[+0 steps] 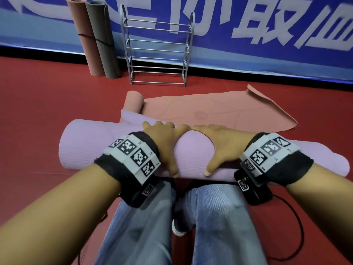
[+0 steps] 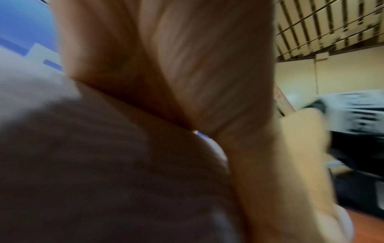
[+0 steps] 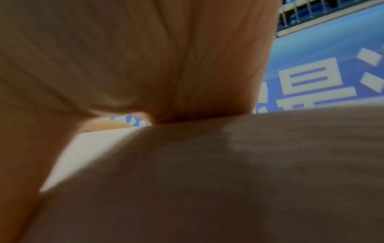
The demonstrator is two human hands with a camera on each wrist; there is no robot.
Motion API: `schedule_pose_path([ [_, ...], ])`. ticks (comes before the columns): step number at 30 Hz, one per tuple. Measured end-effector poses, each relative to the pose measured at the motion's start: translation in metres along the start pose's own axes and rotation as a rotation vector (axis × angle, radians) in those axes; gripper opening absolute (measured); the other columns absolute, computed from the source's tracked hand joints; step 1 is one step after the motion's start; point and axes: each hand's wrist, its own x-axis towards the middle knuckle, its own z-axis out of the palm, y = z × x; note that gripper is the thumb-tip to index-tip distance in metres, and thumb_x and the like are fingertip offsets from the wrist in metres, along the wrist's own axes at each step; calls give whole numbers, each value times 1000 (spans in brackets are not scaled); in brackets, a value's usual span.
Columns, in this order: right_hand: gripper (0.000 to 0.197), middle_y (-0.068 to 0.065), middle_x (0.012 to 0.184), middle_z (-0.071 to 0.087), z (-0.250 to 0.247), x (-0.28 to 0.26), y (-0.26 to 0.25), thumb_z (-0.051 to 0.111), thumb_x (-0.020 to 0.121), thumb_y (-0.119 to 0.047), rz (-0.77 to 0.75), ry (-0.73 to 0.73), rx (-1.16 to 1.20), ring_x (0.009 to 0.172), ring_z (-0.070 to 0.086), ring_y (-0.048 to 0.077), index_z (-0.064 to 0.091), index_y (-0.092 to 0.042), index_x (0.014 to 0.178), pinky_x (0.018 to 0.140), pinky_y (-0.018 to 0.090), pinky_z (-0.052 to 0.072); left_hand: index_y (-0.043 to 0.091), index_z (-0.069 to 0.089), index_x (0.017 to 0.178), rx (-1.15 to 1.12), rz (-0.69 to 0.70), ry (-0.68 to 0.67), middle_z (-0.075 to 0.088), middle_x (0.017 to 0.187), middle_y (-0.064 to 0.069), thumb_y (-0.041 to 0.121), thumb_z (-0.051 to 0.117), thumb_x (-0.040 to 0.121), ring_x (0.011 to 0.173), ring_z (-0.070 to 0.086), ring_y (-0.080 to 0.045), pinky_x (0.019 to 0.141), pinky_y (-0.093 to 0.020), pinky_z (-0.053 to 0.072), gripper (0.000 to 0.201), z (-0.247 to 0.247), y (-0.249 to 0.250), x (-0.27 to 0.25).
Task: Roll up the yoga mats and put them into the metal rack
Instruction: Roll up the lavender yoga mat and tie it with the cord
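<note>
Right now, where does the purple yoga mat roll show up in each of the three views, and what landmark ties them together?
Head: the purple mat roll lies across mid-frame, left hand and right hand gripping its middle.
Left wrist: it fills the lower left as a dark blurred curve under the palm.
Right wrist: it fills the lower half, shadowed.
Shared landmark: the blue banner with white characters.

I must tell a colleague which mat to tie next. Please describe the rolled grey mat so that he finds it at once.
Look at the blue banner wall at the far edge of the red floor, then at the grey metal rack standing against it. Just left of the rack, two rolled mats lean upright; the rolled grey yoga mat is the one nearer the rack, darker than its rolled pink neighbour.
</note>
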Motion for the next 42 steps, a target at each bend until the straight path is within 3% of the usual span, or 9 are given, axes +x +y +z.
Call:
schedule_pose_path([
  [6,145,8,154,21,29,-21,2,87,46,-59,89,183,-258,141,22,27,-18,-48,147,112,64,13,41,33,140,-262,73,-198,50,112,15,43,95,47,103,50,-10,91,-25,41,112,-17,-19,26],
  [8,143,7,150,28,30,-18,5,87,46,-58,80,204,-255,137,29,27,-15,-49,146,111,59,19,41,30,142,-214,82,-167,50,117,12,50,93,43,111,49,-14,99,-31,40,117,-14,-18,26],
  [10,142,5,144,34,28,-14,9,87,46,-58,67,205,-247,131,35,26,-13,-49,146,108,54,26,41,23,145,-96,81,-75,43,135,3,61,85,38,124,41,-22,108,-51,33,126,-7,-15,25],
  [14,140,3,135,41,22,-6,14,87,43,-57,61,188,-208,124,40,26,-8,-49,146,103,50,33,34,-1,152,75,-12,9,20,152,-7,58,84,54,141,19,-31,106,-73,11,132,12,2,12],
  [22,142,6,151,25,32,0,15,85,46,-63,89,252,-197,142,23,27,-10,-44,149,111,66,14,33,11,148,80,-30,22,39,142,-5,58,87,48,131,38,-31,105,-68,24,129,9,-2,24],
  [27,143,8,155,17,45,-2,11,85,49,-62,134,305,-240,147,9,28,-16,-45,149,112,68,5,38,26,139,-12,-13,-19,50,122,0,56,88,38,115,49,-27,94,-54,37,120,0,-7,35],
  [31,133,6,146,34,39,3,13,83,50,-61,114,305,-240,135,32,27,-5,-44,149,111,63,22,43,30,134,-53,-19,-66,50,110,5,58,85,31,107,51,-23,95,-50,42,119,-4,-10,40],
  [35,130,5,125,52,26,2,8,81,47,-65,92,290,-286,116,49,29,0,-42,146,96,51,42,42,32,135,-64,9,-100,48,105,8,56,88,39,102,55,-21,91,-45,50,112,-13,-15,38],
  [42,126,4,111,57,16,-13,-7,80,48,-67,107,293,-342,105,53,29,3,-42,144,82,42,44,37,35,137,-137,83,-116,57,114,7,41,93,48,103,58,-18,92,-39,51,106,-21,-23,35],
])
